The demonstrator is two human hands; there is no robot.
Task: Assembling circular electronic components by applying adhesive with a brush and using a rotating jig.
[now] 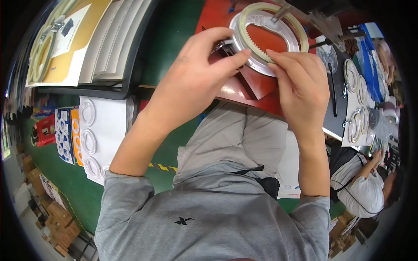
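Both hands work at the near edge of the red table [257, 85]: the left hand [196, 69] and right hand [300, 82] each pinch the cream toothed ring [300, 41], which lies on a silver round plate [261, 65]; farther right lie more rings [352, 76]

both hands [244, 78] pinch cream toothed ring [273, 32] | red table [226, 13]

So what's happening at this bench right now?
A person in a grey sweatshirt is working at a red work surface. Both hands are on a pale toothed ring that lies on a round metal plate: the left hand and the right hand each pinch its near edge. More rings lie on white sheets to the left, and another person is at the lower right.
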